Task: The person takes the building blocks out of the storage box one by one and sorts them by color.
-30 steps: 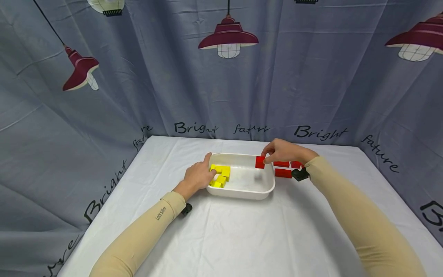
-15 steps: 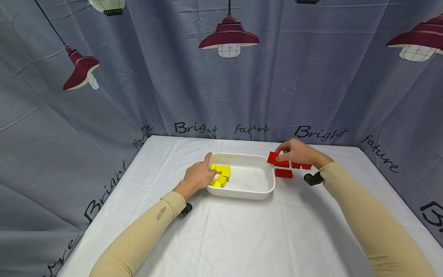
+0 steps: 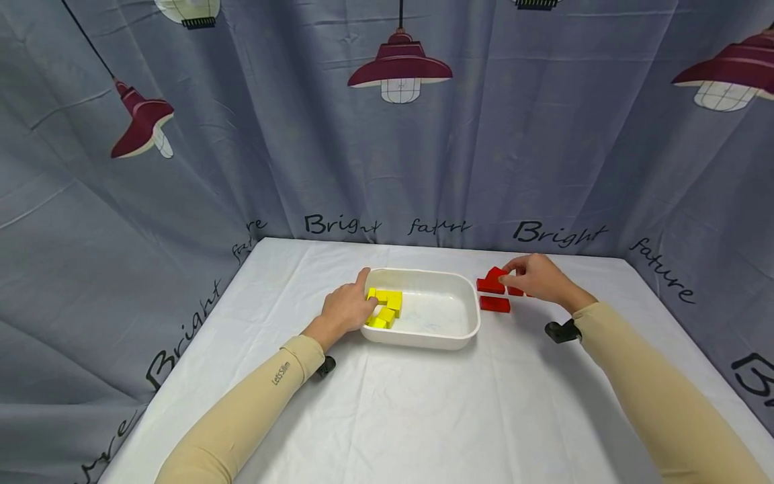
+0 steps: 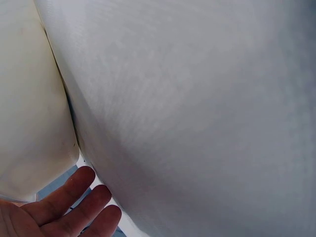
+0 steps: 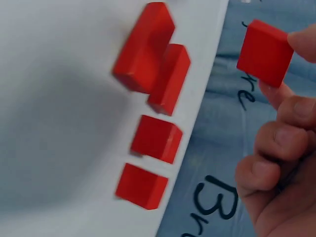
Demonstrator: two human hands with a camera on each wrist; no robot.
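My right hand [image 3: 540, 277] pinches a red block [image 5: 265, 53] between thumb and finger, its other fingers curled in. In the head view, that block is just above or behind the red blocks lying right of the white tray [image 3: 423, 341]. Whether it touches them I cannot tell. My left hand [image 3: 346, 306] holds the tray's left rim, thumb over the inside and index finger along the edge. Its other fingers [image 4: 74, 190] reach past the tray's outer wall [image 4: 34, 98] in the left wrist view. Several yellow blocks [image 3: 387, 312] lie in the tray's left end, partly hidden by this hand.
Long red blocks [image 5: 143, 49] and smaller red blocks [image 5: 142, 185] lie on the white tablecloth [image 3: 417, 417] to the right of the tray. Behind the table's far edge hangs a grey-blue curtain [image 3: 290, 148] with printed lamps and lettering.
My right hand has carried the red block from above the tray's right end rightwards, past the rim, to the red blocks outside. My left hand has stayed in place.
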